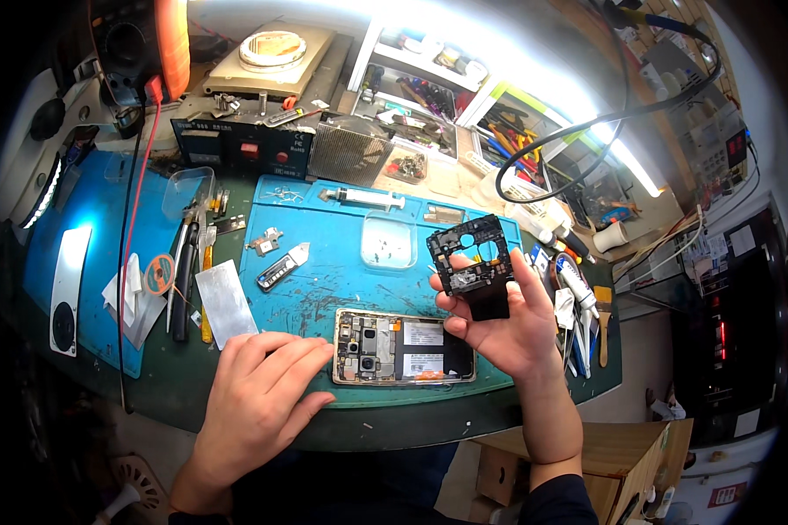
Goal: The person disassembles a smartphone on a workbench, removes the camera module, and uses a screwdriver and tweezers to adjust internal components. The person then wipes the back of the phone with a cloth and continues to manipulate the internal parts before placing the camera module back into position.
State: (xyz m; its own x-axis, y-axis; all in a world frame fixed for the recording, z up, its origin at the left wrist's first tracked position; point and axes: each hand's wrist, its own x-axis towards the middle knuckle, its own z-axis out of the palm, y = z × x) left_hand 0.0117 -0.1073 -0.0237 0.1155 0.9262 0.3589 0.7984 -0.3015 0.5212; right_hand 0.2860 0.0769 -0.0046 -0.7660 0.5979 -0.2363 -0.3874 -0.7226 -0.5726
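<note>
My right hand (521,328) is raised above the mat, its thumb and fingers gripping a black phone inner cover (474,278) by the edges. A large round cutout and small fittings show on that cover. Below it an opened smartphone (381,347) lies flat, its camera modules, metal shields and battery with white labels exposed. At the phone's left end hovers my left hand (267,385), fingers stretched out and thumb apart, with nothing in it. Whether its fingertips touch the frame I cannot tell. A thin grey metal plate (226,304) lies just beyond my left hand.
On the blue mat (324,262) are a clear plastic tray (389,241), a syringe (363,199) and a cutter-like tool (283,267). Tweezers, a solder reel (159,274) and tools lie left. A brush (602,324) lies right. A red lead (146,175) hangs from the multimeter (140,44).
</note>
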